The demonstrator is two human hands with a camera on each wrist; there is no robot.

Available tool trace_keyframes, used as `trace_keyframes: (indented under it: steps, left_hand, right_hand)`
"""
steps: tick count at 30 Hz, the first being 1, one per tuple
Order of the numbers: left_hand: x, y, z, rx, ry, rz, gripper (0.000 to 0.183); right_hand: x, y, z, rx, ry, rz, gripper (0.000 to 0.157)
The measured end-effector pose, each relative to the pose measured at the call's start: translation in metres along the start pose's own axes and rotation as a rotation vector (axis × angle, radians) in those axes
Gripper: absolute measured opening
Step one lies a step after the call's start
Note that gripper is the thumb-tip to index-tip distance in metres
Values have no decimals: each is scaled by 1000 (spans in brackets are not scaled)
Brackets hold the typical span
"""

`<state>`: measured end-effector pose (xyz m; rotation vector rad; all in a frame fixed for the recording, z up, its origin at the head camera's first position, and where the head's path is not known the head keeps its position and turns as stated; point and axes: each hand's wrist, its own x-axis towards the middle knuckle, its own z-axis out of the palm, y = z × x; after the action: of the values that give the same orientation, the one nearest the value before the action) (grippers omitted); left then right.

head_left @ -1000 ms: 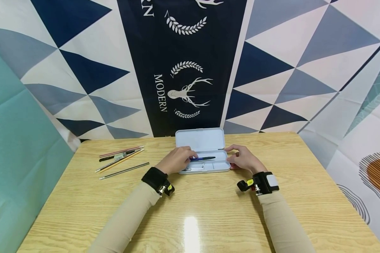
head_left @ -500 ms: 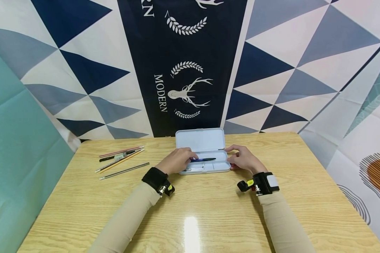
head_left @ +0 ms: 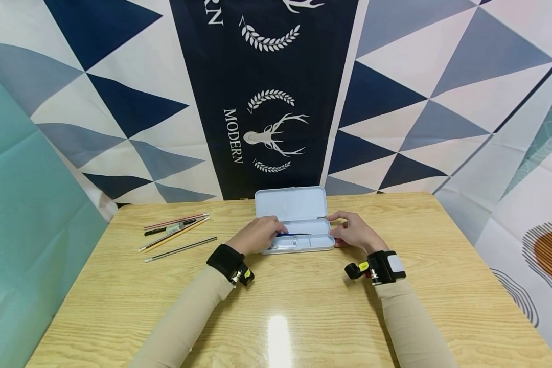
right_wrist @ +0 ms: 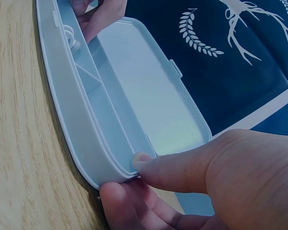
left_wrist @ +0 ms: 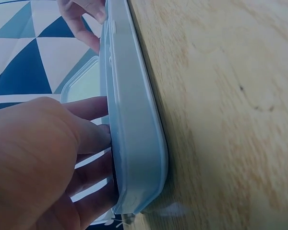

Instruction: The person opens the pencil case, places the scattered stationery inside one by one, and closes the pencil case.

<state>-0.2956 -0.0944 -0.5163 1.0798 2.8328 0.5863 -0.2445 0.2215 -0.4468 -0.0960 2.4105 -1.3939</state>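
A light blue pencil case (head_left: 313, 250) lies with its lid raised at the back of the table. My left hand (head_left: 256, 234) reaches into its left part and pinches a dark blue pen (head_left: 299, 234), which lies low in the rear compartment. In the left wrist view the fingers (left_wrist: 93, 167) dip behind the case's wall, and the pen is hidden there. My right hand (head_left: 355, 233) grips the right end of the case, thumb (right_wrist: 144, 164) on the inner rim and other fingers outside. A small white ring-shaped piece (right_wrist: 71, 37) sits in the front compartment.
Left of the case lie a red pencil (head_left: 175, 220), a black pen (head_left: 156, 231) with a label, a yellow pencil (head_left: 179, 233) and a separate grey pencil (head_left: 181, 249). A patterned cloth (head_left: 267, 76) hangs directly behind the table (head_left: 331, 317).
The pen has sunk deeper into the rear compartment, and less of it shows above the divider. Both hands have otherwise hardly moved.
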Motion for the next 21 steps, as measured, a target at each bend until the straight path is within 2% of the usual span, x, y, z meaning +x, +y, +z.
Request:
trace_keyframes:
  steps: [8, 10, 15, 16, 19, 21]
  left_hand:
    - [-3, 5, -4, -37, -1, -16, 37]
    - [-8, 17, -13, -35, -9, -21, 36]
    - [-8, 18, -14, -35, -13, -23, 35]
    - [-6, 18, -14, -68, -23, -30, 36]
    - [-10, 29, -27, -75, -40, -30, 34]
    - [-12, 31, -29, -58, -39, -14, 33]
  right_hand:
    - [0, 0, 0, 11, -3, -5, 52]
    - [0, 1, 0, 11, -5, -6, 52]
    - [0, 1, 0, 9, -7, -8, 53]
    - [0, 1, 0, 9, -8, -8, 53]
    - [0, 1, 0, 7, -8, -5, 53]
    - [0, 0, 0, 5, -7, -2, 52]
